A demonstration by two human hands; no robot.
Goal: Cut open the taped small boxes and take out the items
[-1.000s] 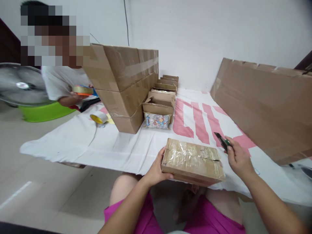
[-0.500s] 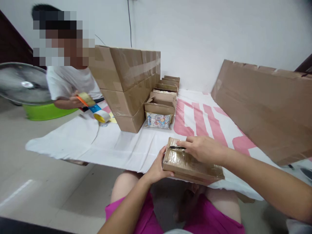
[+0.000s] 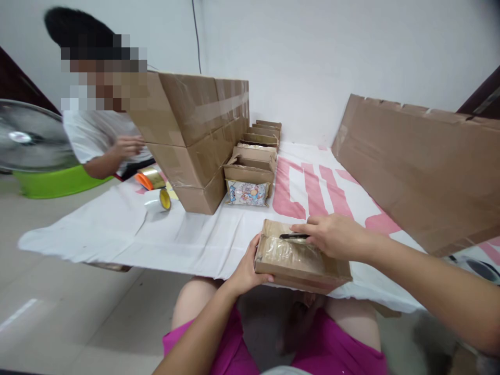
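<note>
Cutting at the box looks under way but unfinished: its top lies shut beneath glossy tape, with the knife flat along it (whether the blade is through, I cannot tell). The box sits at the near edge of the table, right of that edge's middle. Boxes already open stand in a row running back toward the far edge, beside the stack, with a bag against the nearest one.

The left hand is partly curled, gripping the box by its left end, thumb on the near side. The right hand is nearly closed around the knife, over the box top, tip pointing left; its inner fingers are hidden.
</note>
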